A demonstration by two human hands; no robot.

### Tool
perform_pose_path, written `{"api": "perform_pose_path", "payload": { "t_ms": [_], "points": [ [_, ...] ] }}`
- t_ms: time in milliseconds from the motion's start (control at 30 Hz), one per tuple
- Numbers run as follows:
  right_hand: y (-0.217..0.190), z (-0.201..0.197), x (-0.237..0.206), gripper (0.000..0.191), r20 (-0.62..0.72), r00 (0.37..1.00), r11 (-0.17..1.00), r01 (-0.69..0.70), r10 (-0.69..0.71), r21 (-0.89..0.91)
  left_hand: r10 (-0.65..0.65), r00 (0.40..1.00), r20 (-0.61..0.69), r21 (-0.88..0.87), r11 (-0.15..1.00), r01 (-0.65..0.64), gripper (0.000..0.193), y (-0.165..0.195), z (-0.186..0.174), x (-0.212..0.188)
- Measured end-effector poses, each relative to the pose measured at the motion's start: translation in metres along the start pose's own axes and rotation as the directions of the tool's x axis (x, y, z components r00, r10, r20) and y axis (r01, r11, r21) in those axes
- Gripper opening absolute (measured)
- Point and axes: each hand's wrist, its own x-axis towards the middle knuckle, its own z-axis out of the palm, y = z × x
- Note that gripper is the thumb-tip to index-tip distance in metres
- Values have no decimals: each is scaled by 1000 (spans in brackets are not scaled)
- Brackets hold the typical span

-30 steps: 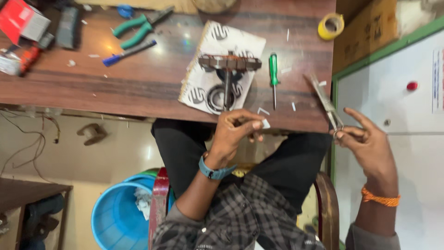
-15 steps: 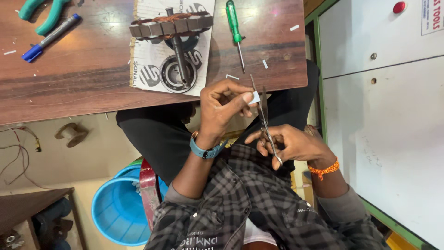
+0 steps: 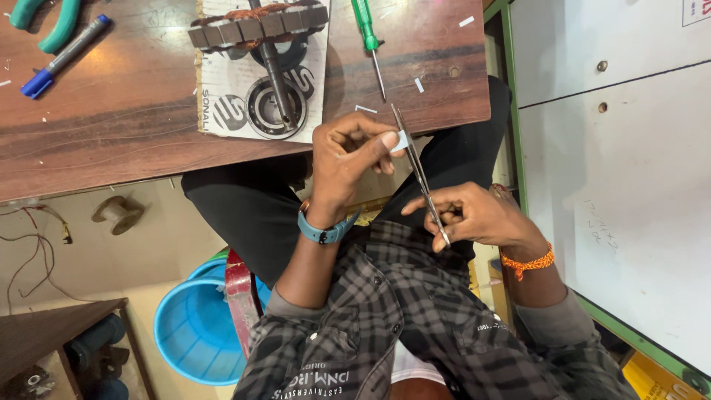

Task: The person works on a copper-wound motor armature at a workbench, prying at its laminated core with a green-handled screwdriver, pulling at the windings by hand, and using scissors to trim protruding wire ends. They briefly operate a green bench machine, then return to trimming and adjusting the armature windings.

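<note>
The left hand (image 3: 348, 159) is pinching one small white strip (image 3: 401, 141) just off the worktop (image 3: 133, 126) edge. The right hand (image 3: 474, 216) is gripping one pair of scissors (image 3: 416, 167), blades touching the strip. One green screwdriver (image 3: 366, 33) and one motor rotor (image 3: 259, 30) are lying on the worktop.

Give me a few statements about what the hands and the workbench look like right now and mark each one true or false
1. The right hand holds scissors. True.
2. The left hand pinches a small white strip at the blades. True.
3. The green screwdriver is in the left hand. False: it lies on the table, untouched.
4. The motor rotor rests on a printed paper. True.
5. The blue bucket stands on the table. False: it is on the floor beside the person's chair.
</note>
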Motion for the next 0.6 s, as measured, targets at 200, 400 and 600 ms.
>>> {"api": "perform_pose_path", "payload": {
  "t_ms": [200, 400, 600],
  "points": [
    [16, -7, -8, 46, -54, 995, 997, -79, 78, -18, -15, 1000, 14, -1, 1000, 15, 15, -5, -7, 2],
    [5, 9, -7, 73, -330, 803, 821, 558, -495, 125, -77, 997, -14, -263, 962, 71, 22, -5, 9, 7],
    [-28, 26, 21, 48, -710, 456, 618, 785, -537, 36, -28, 995, 98, -326, 943, 59, 20, -10, 38, -7]
  ]
}}
